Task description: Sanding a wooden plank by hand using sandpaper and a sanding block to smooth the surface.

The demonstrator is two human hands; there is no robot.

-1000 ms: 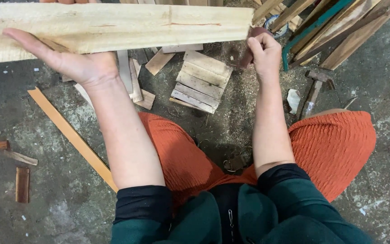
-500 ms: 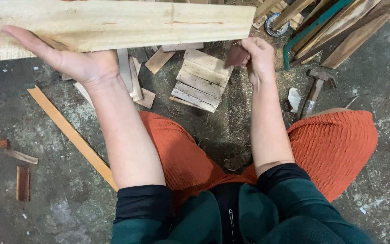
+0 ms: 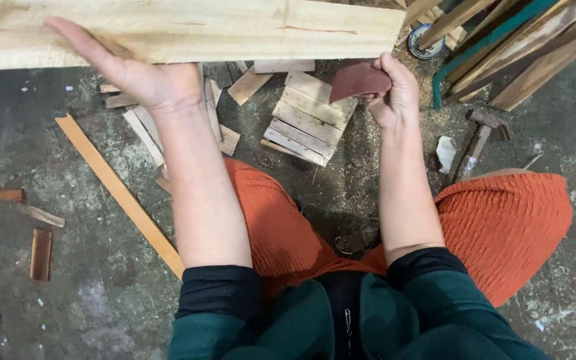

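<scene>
A long pale board (image 3: 188, 30) runs across the top of the frame, from the left edge to just past the middle. The left hand (image 3: 135, 77) is in the upper left. Its palm is flat and its fingers are spread out straight, pressed up against the near side of the board. It is not wrapped around anything. It looks like it props the board so it does not tip or slide.

The right hand (image 3: 391, 93) is in the upper middle, just under the right end of the board. Its grip is pinched tight on a small dark red sheet of sandpaper (image 3: 358, 79). The sheet is bent into a curve, and its top edge sits just below the bottom edge of the board. Held like that, the rough side can be put on the wood.

The person sits low, with orange knees on both sides of the arms. On the grey floor (image 3: 68, 287), between the arms, lies a small stack of short wood slats (image 3: 308, 120). A long thin orange strip (image 3: 118, 190) lies slanted at the left. A hammer (image 3: 478, 137) rests on the floor at the right, near the knee. More long sticks (image 3: 521, 40) lean in the upper right corner. Sawdust is spread around the slats.
</scene>
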